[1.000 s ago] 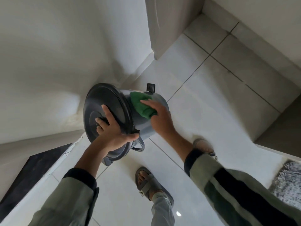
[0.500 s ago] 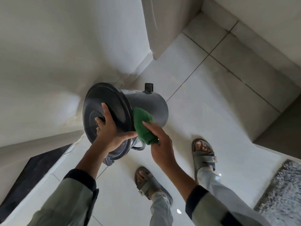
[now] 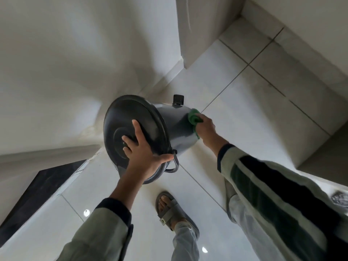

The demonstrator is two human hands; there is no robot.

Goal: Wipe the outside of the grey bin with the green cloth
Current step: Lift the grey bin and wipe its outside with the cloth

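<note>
Left hand spread flat on the tilted bin's lid, right hand pinching the soft cloth against its probably light, slippery wall.

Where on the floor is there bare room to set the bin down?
Free: the pale floor tiles right of the grey bin, up to the wall step. Crowded: near the sandalled foot and under the right hand with the green cloth.
</note>
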